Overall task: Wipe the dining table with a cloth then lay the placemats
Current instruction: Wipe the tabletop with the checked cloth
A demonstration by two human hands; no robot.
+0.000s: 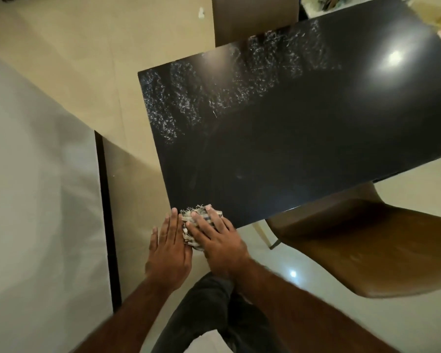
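Black glossy table [303, 138], frayed cloth [188, 236] (bunched)

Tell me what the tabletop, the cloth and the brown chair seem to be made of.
Tabletop: black, high-gloss, mirrors a lamp glare; possibly glass, polished stone or lacquer. Cloth: woven textile, pale with dark stripes, its edge frayed into loose threads. Brown chair: smooth, soft sheen, curved shell; leather or faux leather likely, moulded plastic not ruled out.
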